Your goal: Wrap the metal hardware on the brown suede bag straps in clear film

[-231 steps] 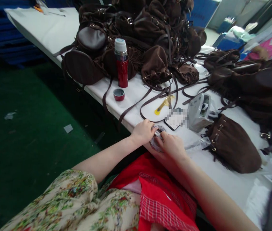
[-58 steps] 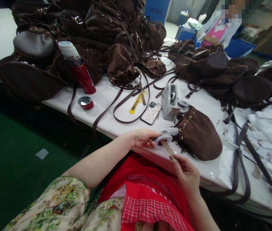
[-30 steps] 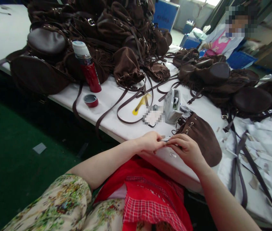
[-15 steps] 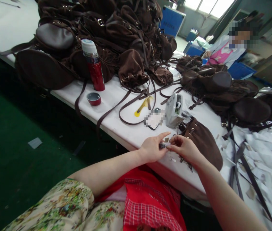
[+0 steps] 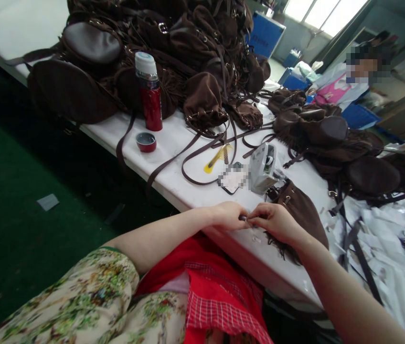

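My left hand (image 5: 231,216) and my right hand (image 5: 271,220) meet over the table's front edge. Between them is a small dark piece (image 5: 242,218), too small to name, gripped in the closed left hand. The right thumb and forefinger are pinched together against it; whatever they hold is hidden. Just beyond the right hand lies a brown drawstring bag (image 5: 304,210) with metal eyelets and fringe. A grey-white box-like holder (image 5: 264,168) stands behind the hands, beside a phone (image 5: 232,178). Farther left is a yellow comb (image 5: 217,159).
Brown bags (image 5: 202,100) are heaped along the back of the white table (image 5: 174,179). A red thermos (image 5: 151,102) stands by its cup (image 5: 146,142). White scraps (image 5: 396,253) cover the right side. Another person in a pink apron (image 5: 331,90) is at the back right.
My left hand has turned more palm-down, its thumb drawn in toward the fingers, and both hands are closer together. The view has shifted slightly.
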`<move>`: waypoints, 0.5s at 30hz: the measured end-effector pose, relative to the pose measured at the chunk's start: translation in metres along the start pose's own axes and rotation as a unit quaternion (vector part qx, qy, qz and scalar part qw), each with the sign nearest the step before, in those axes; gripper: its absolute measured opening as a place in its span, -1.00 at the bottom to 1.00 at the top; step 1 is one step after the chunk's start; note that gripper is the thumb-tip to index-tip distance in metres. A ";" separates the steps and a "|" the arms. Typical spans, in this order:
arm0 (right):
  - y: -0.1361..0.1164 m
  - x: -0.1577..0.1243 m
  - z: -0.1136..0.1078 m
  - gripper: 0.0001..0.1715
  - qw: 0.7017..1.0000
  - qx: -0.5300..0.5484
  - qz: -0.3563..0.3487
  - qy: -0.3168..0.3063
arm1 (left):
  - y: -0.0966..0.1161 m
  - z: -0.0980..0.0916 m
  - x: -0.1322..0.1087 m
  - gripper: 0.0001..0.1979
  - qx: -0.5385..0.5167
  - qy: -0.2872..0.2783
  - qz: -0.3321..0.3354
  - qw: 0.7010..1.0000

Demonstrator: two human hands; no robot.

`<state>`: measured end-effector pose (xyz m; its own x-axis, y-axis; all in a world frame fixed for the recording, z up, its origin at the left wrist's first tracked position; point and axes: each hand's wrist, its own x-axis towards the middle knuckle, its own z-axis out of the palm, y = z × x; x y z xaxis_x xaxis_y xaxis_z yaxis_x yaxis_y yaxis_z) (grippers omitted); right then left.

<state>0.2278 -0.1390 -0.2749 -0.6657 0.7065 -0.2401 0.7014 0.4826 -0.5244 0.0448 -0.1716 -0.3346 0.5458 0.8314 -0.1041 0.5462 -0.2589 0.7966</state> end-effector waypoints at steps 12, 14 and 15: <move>0.011 -0.035 0.036 -0.49 0.897 -0.386 -0.168 0.135 | -0.006 0.009 0.005 -0.78 -0.469 0.017 -0.116 0.875; 0.013 -0.038 0.041 -0.46 0.908 -0.357 -0.156 0.154 | -0.007 0.007 0.005 -0.74 -0.520 0.001 -0.108 0.847; 0.013 -0.040 0.042 -0.46 0.914 -0.340 -0.151 0.164 | -0.007 0.007 0.005 -0.70 -0.530 0.007 -0.114 0.840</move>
<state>0.2526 -0.1826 -0.3065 -0.8210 0.5514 0.1478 0.5688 0.8122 0.1293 0.0479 -0.1690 -0.3452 0.4917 0.8080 -0.3247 -0.2424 0.4851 0.8402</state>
